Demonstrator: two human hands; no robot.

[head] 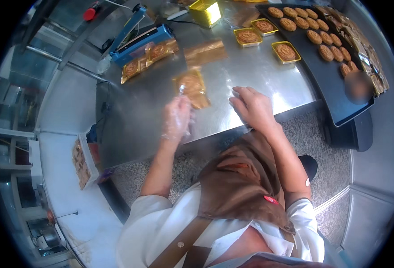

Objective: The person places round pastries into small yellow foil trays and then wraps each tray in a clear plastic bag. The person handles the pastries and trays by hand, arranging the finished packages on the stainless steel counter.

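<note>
My left hand, in a clear plastic glove, grips the near left edge of a bagged pastry. This clear and gold packet holds a round embossed pastry in a gold tray; it is blurred, and I cannot tell whether it touches the table. My right hand looks bare and holds nothing, its fingers bent and thumb apart above the steel table. Beyond the packet lie flat gold-brown bags. Three pastries in gold trays, one of them the nearest tray, sit uncovered to the right.
A blue impulse heat sealer stands raised at the back left, with bagged pastries along its front. Stacked gold trays stand at the back. A black baking tray with several loose pastries overhangs the table's right side, beside more packets.
</note>
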